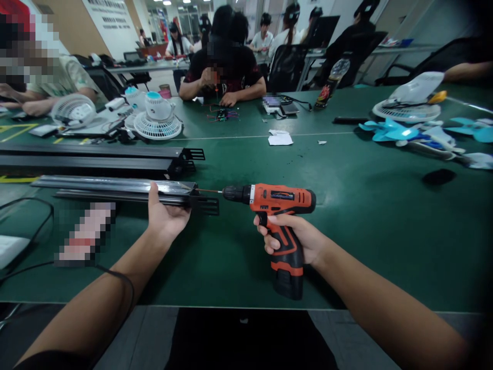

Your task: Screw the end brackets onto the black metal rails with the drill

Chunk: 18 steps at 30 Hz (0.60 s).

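Orange-and-black pistol-shaped cordless drill [283, 200] is over the near part of the green flat-topped desk [346, 246], lying level, nose pointing left. Body orange, with a dark label on the side, black rear cap, white collar with markings behind a ribbed black chuck. Handle black with orange trim, chunky black battery base at the bottom. Thin reddish straight bit [208, 190] runs from the chuck to the end of the long black glossy metal profile [115, 185]; can't tell if it's seated in anything. Right hand [287, 236] has its fingers wrapped round the handle, index at the black trigger. Left hand [167, 218] holds the profile near its end, thumb over the top, other fingers underneath, mostly hidden. Slotted black flat bracket [208, 206] sticks out at that end, below the bit.
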Motion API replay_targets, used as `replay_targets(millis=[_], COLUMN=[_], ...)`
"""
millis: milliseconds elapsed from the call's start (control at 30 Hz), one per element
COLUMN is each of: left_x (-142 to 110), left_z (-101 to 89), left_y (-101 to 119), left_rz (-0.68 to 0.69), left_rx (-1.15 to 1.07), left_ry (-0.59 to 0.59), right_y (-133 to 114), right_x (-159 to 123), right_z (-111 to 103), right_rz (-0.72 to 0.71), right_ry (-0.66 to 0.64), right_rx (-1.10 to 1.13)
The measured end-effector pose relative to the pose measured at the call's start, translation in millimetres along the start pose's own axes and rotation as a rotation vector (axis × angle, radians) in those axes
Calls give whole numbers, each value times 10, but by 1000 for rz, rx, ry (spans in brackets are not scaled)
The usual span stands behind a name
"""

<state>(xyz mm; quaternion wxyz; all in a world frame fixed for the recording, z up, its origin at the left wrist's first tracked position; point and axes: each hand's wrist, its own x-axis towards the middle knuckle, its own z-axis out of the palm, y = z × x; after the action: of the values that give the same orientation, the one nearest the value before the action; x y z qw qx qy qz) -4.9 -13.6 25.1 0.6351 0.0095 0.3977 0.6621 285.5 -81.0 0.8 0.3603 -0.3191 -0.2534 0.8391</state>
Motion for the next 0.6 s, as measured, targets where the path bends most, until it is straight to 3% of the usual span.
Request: replay_targets(millis=[600], left_x=[2], left_z=[-7], left_y=[4], left_rz=[-1], left_rx=[7], left_ry=[22], right_y=[39], right_x=[-3], right_z=[0], right_rz=[-30], right_ry=[-57], right_rx=[25])
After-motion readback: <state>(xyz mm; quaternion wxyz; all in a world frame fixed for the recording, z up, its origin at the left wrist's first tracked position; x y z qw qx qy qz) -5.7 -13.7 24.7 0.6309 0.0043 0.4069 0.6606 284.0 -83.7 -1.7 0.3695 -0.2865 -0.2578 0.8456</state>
